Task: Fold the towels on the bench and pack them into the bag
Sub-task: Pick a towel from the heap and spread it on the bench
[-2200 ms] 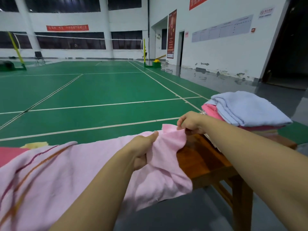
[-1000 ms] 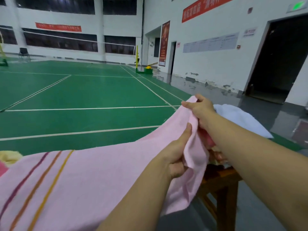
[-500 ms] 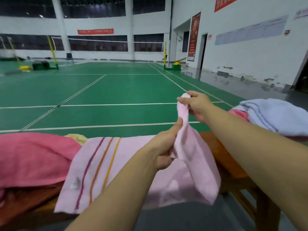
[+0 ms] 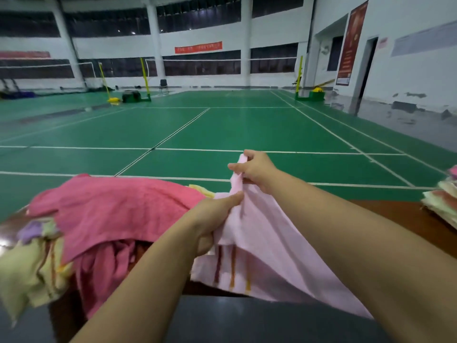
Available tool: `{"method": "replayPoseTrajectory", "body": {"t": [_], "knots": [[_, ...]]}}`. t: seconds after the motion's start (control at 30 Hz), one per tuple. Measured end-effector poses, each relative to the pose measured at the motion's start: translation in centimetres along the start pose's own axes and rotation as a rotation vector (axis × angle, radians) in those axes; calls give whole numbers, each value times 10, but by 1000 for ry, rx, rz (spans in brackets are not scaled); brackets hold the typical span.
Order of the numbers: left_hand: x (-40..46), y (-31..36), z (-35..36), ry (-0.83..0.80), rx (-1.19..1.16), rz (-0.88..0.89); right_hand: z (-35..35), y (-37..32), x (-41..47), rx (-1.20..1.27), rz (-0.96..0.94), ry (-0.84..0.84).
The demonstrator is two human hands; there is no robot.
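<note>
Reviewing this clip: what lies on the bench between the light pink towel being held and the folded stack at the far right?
Head view: only bare wooden bench lies between the light pink towel and the folded stack.

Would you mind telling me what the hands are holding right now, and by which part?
Both hold the pale pink towel: the right hand pinches its raised top edge, the left hand grips the bunched cloth just below.

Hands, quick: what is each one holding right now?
Left hand: grips the pale pink towel.
Right hand: pinches the same towel's raised edge.
</note>
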State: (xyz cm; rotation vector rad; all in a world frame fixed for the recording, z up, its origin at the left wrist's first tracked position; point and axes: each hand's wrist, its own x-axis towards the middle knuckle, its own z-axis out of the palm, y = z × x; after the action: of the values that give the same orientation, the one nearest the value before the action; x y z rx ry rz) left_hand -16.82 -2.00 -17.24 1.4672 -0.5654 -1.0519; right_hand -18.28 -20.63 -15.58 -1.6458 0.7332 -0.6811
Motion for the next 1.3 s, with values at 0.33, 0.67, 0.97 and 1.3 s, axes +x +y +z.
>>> {"method": "replayPoseTrajectory", "body": {"t": [0.33,0.67,0.97,1.3], "knots": [[-15,-2,-55,263,817,-10,73,32,5,-340,62,-99],[-38,9,-58,55,1111,-255,56,21,0,-285,-33,-96],[14,4,-30,669,1277,248,-57,67,-38,-590,-64,177],[40,-3,-20,673,1199,169,-163,92,-91,-918,294,391]]}}
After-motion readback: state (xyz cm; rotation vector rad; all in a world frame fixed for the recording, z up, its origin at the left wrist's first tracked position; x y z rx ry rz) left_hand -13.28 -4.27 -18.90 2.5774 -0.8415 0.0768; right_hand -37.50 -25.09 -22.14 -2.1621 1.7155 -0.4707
